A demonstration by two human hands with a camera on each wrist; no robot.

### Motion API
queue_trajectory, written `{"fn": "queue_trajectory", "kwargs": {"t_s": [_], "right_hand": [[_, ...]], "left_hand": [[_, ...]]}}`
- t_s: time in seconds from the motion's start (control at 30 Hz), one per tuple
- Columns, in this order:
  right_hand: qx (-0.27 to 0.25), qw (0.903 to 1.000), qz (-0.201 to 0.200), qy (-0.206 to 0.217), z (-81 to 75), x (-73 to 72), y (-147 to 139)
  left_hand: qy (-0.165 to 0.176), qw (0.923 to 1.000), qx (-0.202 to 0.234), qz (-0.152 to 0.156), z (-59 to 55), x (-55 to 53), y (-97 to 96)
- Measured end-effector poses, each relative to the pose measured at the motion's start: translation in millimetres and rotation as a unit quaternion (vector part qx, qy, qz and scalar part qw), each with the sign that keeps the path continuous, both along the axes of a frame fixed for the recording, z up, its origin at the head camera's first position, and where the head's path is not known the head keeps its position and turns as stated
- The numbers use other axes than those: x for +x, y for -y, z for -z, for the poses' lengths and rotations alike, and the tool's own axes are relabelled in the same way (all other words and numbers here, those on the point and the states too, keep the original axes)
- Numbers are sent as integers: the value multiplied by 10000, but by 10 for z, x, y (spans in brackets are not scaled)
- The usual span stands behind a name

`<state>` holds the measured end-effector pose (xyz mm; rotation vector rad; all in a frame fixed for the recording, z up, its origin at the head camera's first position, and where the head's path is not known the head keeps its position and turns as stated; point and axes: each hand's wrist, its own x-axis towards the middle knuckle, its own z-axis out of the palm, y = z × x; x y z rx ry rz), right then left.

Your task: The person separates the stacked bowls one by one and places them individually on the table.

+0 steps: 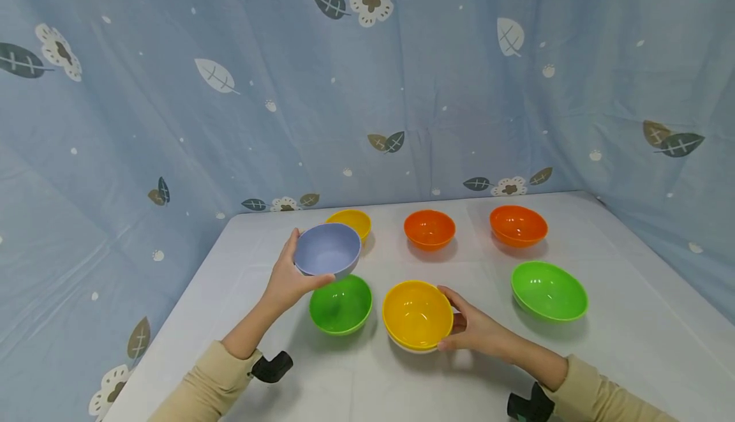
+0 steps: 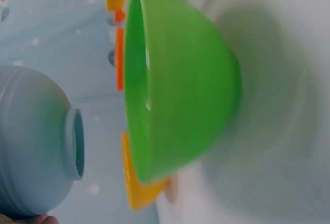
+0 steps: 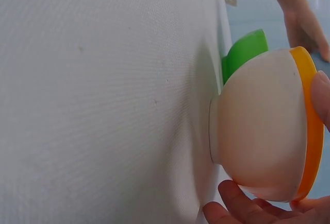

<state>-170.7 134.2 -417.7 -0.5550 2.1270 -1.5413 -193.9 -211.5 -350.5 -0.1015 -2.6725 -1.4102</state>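
My left hand [image 1: 289, 280] holds a periwinkle-blue bowl [image 1: 327, 249] by its side, raised above the table, thumb on the near side. In the left wrist view the blue bowl [image 2: 33, 141] shows its foot, apart from the green bowl [image 2: 185, 85] that stands on the table. A yellow bowl [image 1: 418, 313] sits nested in a white bowl [image 3: 263, 121], of which the head view shows only a thin edge. My right hand [image 1: 475, 327] grips this pair at its right side, with a thumb against the yellow rim in the right wrist view.
At the back stand another yellow bowl [image 1: 351, 219], partly hidden by the blue one, and two orange bowls, one in the middle [image 1: 429, 230] and one to the right [image 1: 519, 226]. A second green bowl [image 1: 549, 291] is at the right. A patterned blue curtain [image 1: 436, 90] hangs behind the white table [image 1: 643, 320].
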Motion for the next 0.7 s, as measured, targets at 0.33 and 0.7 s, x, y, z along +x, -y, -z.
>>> {"fn": "queue_trajectory", "kwargs": {"t_s": [0.33,0.7], "right_hand": [[-138,9998,35,138,-33,4,12],[-102,9998,54,139,-38,3,25]], "left_hand": [[-84,9979,-425,-480,48,-154,309],[-7,9950,-549,-836,124,-349,506]]}}
